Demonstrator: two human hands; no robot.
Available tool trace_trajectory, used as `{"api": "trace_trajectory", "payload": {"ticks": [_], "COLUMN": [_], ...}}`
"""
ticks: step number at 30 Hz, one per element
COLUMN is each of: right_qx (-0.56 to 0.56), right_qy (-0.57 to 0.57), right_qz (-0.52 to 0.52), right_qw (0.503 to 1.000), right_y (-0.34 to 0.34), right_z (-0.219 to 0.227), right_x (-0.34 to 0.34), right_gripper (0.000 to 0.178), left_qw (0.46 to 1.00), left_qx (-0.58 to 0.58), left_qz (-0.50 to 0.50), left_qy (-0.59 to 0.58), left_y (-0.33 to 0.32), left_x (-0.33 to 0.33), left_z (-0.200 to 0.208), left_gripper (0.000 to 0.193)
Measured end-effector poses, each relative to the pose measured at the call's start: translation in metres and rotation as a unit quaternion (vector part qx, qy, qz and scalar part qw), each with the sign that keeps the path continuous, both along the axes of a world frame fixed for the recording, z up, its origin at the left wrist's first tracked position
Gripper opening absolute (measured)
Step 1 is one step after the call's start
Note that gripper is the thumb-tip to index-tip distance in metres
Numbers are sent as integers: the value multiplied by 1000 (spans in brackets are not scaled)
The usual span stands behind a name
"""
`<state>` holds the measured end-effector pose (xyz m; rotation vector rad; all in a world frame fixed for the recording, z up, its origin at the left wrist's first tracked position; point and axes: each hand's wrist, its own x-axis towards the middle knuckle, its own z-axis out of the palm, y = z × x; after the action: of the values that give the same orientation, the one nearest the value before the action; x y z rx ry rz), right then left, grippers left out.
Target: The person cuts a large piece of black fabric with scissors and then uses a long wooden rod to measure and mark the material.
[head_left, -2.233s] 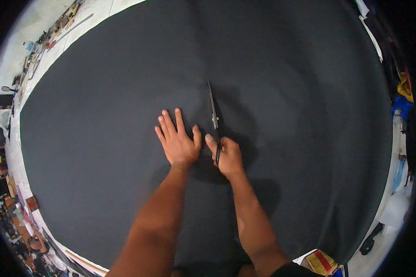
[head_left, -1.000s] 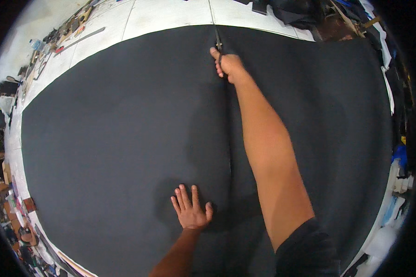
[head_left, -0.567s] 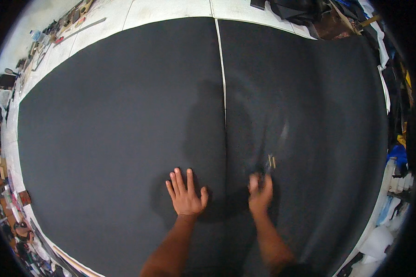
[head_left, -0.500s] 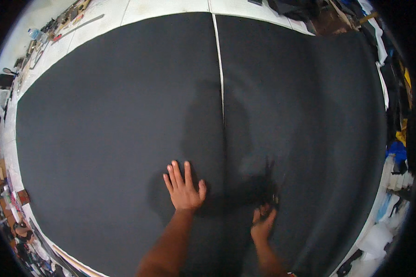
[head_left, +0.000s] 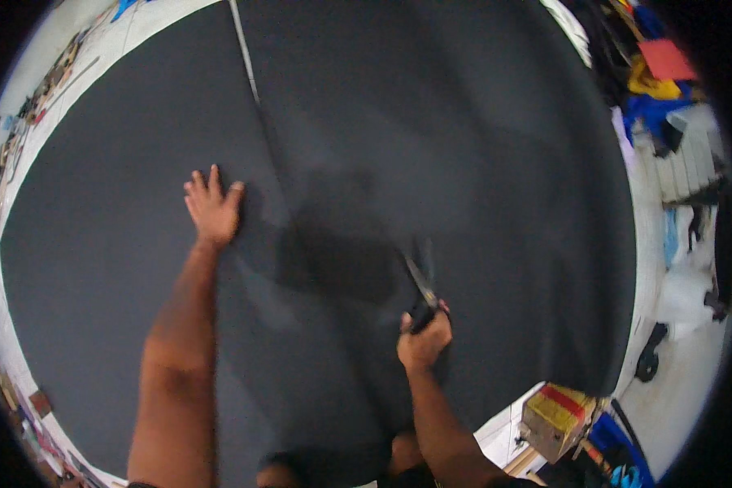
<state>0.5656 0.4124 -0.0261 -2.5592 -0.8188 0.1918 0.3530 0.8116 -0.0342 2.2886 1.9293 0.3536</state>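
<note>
A large dark grey-black sheet of material (head_left: 480, 187) spreads beneath both hands. A narrow slit (head_left: 244, 49) cuts into it at the far side, white showing through, and fades into a dark line running nearer. My left hand (head_left: 213, 210) lies flat left of that line, fingers spread, palm on the sheet. My right hand (head_left: 426, 340) is closed round the black handles of a pair of scissors (head_left: 420, 281). The blades point away from me over the sheet, right of the slit; they are blurred, and whether they touch the material I cannot tell.
White floor (head_left: 24, 154) borders the sheet. A yellow-and-red cardboard box (head_left: 557, 415) stands at the near right edge. Tools and clutter line the left side. Along the right are a red piece (head_left: 667, 59), blue material (head_left: 655, 114) and a whitish plastic bag (head_left: 685, 301).
The view has shifted, so slit and left hand appear farther left and higher. My right hand with the scissors is farther from the left hand. The box has come into view.
</note>
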Motion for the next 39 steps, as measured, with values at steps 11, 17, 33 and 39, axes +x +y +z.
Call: {"api": "trace_trajectory", "payload": {"ticks": [11, 17, 33, 39], "right_qx": [72, -16, -179, -291], "right_qy": [79, 38, 115, 202], "right_qz": [-9, 31, -202, 23], "right_qw": [994, 999, 956, 935], "right_y": [-93, -340, -707, -667], "right_z": [69, 98, 3, 11], "right_x": [5, -19, -166, -143], "right_gripper": [63, 50, 54, 33], "left_qw": [412, 296, 808, 970], "left_qx": [-303, -176, 47, -75], "left_qz": [-186, -477, -440, -207], "left_qy": [-839, -808, -390, -103], "left_y": [-432, -571, -736, -708], "left_x": [-85, -180, -252, -310], "left_z": [437, 555, 529, 353], "left_gripper": [30, 10, 26, 30]}}
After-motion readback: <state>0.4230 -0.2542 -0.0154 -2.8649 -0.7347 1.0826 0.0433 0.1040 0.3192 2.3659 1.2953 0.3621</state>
